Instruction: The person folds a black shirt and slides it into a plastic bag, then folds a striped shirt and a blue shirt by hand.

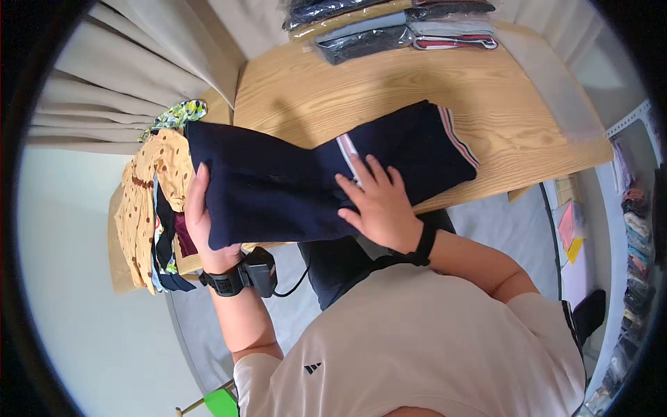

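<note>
A dark navy folded garment [267,184] with a white and pink stripe near its middle and a striped band at its right end lies partly over the wooden table's front edge. My left hand [199,226] holds its left end, the thumb on top and the other fingers hidden beneath the cloth. My right hand [381,201] rests flat on the garment beside the stripe, its fingers spread. The left part of the garment is raised toward me, while the right part lies on the table.
Stacks of folded clothes in clear bags [368,35] sit at the table's [514,104] far edge. A pile with a yellow dotted garment [135,201] hangs at the left. Clear plastic [556,90] covers the table's right side. A shelf with packed items [636,243] stands far right.
</note>
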A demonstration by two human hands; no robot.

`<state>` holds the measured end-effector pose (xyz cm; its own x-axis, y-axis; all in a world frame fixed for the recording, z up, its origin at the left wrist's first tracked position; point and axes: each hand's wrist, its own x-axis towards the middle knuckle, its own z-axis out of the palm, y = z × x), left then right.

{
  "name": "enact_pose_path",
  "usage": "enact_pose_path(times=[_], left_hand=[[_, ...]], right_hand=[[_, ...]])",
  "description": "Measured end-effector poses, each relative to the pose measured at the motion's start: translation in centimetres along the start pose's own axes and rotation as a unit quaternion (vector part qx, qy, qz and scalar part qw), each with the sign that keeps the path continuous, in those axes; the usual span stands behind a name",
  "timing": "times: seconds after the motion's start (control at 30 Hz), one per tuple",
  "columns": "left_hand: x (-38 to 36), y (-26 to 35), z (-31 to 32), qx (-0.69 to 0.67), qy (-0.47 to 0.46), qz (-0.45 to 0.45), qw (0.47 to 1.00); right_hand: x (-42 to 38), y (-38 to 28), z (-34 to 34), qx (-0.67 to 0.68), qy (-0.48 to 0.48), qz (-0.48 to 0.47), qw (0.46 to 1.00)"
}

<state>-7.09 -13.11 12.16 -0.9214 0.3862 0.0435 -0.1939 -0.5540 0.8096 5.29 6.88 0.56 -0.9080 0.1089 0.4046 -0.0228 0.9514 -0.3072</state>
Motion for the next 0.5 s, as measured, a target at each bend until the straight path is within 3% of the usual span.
enact_pose_path(times=[0.07,0.13,0.23,0.27,0.33,0.4,0.43,0.5], left_hand=[[0.6,-0.4,2.4,0.086,0.017,0.043,0.995],[1.1,-1.5,5.2,0.141,-0.04,0.055,0.988],[2.3,-4.1,9.3,0.203,-0.04,-0.012,0.978],[2.8,-4.9,11.1,0.21,-0.059,-0.074,0.973],[4.4,-7.4,13.1,0.246,-0.121,-0.117,0.955],[6.5,-10.2,14.1,0.306,-0.195,-0.162,0.918],[7.0,-11.4,14.8,0.307,-0.201,-0.161,0.916],[7.2,-13.5,16.7,0.427,-0.23,-0.181,0.855]], right_hand=[[0.0,-0.6,0.4,0.051,0.007,-0.039,0.998],[-0.1,-0.8,0.5,0.059,0.016,-0.046,0.997],[-0.2,-0.6,0.8,0.062,0.011,-0.049,0.997],[-0.3,-0.3,0.8,0.059,0.014,-0.045,0.997],[-0.6,0.4,1.0,0.088,-0.021,-0.059,0.994],[-1.1,1.2,2.0,0.099,0.033,-0.077,0.992],[-1.5,1.6,3.8,0.142,-0.005,-0.063,0.988],[-0.6,1.9,3.9,0.242,-0.068,-0.067,0.966]])
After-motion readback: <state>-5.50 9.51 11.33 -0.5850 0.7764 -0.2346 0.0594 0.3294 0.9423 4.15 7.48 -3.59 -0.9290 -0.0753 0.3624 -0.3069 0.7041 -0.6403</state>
